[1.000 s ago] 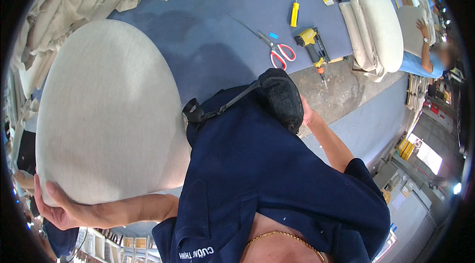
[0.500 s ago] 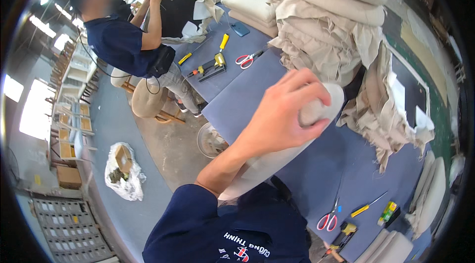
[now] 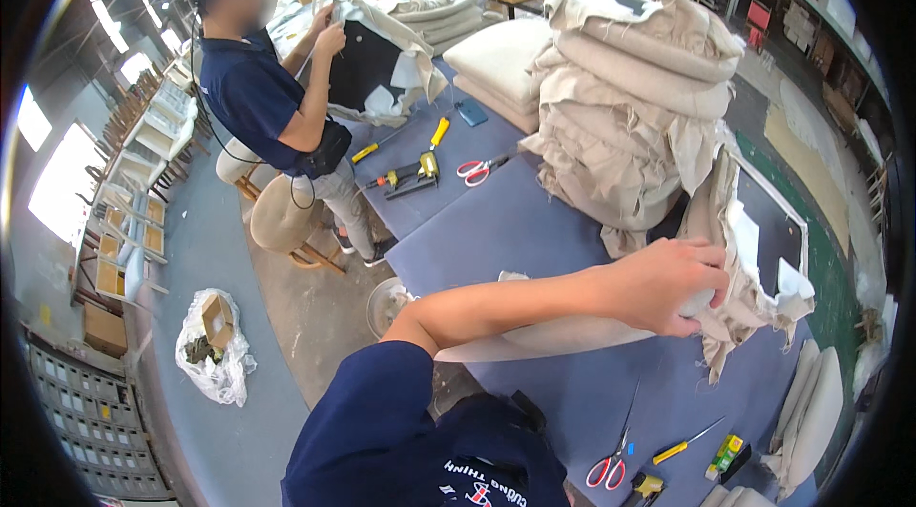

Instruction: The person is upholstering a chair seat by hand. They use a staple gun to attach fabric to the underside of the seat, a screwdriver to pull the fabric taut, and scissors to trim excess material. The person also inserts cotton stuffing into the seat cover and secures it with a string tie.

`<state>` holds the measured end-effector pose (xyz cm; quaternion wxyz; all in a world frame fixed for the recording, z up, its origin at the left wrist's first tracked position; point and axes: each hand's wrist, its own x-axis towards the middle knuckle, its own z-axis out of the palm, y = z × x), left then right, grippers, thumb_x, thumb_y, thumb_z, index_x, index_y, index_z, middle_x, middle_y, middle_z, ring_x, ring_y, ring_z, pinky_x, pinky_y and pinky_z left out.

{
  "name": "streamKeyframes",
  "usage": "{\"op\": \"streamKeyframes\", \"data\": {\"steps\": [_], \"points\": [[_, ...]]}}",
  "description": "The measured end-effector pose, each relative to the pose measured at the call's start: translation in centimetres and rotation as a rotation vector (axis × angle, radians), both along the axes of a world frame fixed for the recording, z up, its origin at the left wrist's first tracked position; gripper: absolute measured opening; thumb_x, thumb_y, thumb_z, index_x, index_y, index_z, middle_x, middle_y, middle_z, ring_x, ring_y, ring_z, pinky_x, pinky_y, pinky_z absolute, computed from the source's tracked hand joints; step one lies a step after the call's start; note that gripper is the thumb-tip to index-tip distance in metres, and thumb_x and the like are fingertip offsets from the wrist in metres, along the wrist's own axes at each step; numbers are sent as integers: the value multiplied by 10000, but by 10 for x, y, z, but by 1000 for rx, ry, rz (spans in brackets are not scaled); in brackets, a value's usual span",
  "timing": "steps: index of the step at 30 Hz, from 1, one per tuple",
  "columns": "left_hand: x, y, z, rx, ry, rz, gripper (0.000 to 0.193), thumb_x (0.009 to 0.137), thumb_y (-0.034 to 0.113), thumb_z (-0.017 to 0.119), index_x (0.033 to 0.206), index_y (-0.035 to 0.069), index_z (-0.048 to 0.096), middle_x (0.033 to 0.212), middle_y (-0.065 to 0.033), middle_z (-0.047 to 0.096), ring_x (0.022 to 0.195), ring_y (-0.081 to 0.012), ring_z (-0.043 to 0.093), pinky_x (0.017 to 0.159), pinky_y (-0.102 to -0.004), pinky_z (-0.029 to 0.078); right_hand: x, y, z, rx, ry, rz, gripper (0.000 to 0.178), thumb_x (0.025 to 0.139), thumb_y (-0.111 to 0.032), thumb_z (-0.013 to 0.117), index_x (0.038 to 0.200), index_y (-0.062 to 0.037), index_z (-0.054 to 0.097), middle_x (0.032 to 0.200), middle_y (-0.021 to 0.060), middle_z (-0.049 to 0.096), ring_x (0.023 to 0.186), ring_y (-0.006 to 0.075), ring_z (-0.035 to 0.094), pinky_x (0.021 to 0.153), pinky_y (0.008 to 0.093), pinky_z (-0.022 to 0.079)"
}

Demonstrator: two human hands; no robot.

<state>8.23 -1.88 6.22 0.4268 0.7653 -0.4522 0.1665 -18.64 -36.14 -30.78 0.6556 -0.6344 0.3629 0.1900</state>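
Observation:
My left hand [image 3: 668,286] reaches across to the right, its fingers curled round the far end of a long beige padded cushion [image 3: 553,340]. The cushion is seen nearly edge-on above the blue-grey table [image 3: 477,235], with my forearm hiding part of it. Just beyond my fingers stands a fabric-draped panel [image 3: 771,230] with a black back and loose, frayed cloth edges. Behind my hand rises a tall stack of beige upholstered cushions [image 3: 634,106]. My right hand is out of view.
Red-handled scissors [image 3: 605,473], a yellow-handled screwdriver [image 3: 672,453], a staple gun [image 3: 645,488] and a green-yellow box [image 3: 725,457] lie near right. A co-worker [image 3: 258,78] handles another panel at far left, beside more scissors [image 3: 474,173] and a staple gun [image 3: 416,171].
My left hand has moved right with the cushion's end, and my arm is stretched further. The cushion has swung from slanting away to lying more crosswise. The whole view has shifted slightly.

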Motion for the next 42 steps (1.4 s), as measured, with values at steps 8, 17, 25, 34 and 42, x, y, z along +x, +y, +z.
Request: {"op": "streamKeyframes", "data": {"steps": [8, 17, 25, 34, 42], "points": [[33, -3, -2, 14, 17, -44, 290, 704, 119, 793, 936, 103, 620, 1001, -60, 576, 1016, -282, 584, 819, -417, 512, 4, -6, -2, -95, 72, 30, 350, 1034, -257, 501, 1262, 0, 570, 1179, 151, 612, 1109, 235, 582, 962, 408, 455], [46, -33, -1, 127, 43, -217, 306, 697, 167, 791, 940, 106, 615, 1031, -66, 567, 1048, -289, 584, 840, -430, 483, 7, -15, -5, -160, 109, 65, 329, 1017, -263, 536, 1189, 6, 613, 1078, 157, 650, 1025, 233, 620, 896, 407, 484], [50, -45, 0, 203, 34, -239, 302, 713, 187, 791, 947, 114, 614, 1036, -75, 561, 1078, -298, 586, 847, -441, 479, -12, -23, -7, -219, 145, 88, 317, 1002, -269, 568, 1125, 11, 651, 989, 162, 684, 950, 232, 654, 837, 407, 510], [50, -49, -7, 122, 45, -410, 333, 818, 285, 797, 1039, 85, 647, 1089, -100, 645, 1043, -286, 644, 910, -390, 506, -10, -81, 38, -595, -256, 465, 313, 984, -275, 603, 1052, 16, 694, 888, 168, 723, 866, 230, 691, 770, 407, 540], [62, -27, 5, 56, 679, -449, 267, 1025, 268, 612, 982, 23, 709, 1011, -54, 722, 1083, -190, 659, 974, -335, 498, 149, 14, 227, -543, -869, 195, 303, 979, -213, 628, 1157, 21, 703, 1088, 160, 745, 1048, 232, 702, 917, 349, 520]]}}
